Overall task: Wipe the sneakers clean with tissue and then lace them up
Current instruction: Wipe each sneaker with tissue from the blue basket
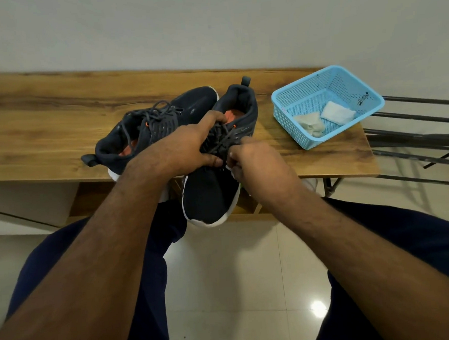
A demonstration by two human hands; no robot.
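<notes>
Two dark navy sneakers with white soles and orange insoles lie on a wooden table (44, 123). The left sneaker (147, 124) lies with its heel toward me and its grey laces loose. The right sneaker (214, 191) points its toe at me, overhanging the table's front edge. My left hand (190, 148) grips the right sneaker across its tongue and laces. My right hand (254, 162) pinches a grey lace at that shoe's right side. Two crumpled tissues (337, 114) lie in a blue basket.
The blue perforated plastic basket (293, 105) stands at the table's right end. Dark metal bars (420, 121) of a rack stick out to the right of the table. My knees in dark trousers are below, over a glossy tiled floor (237, 274).
</notes>
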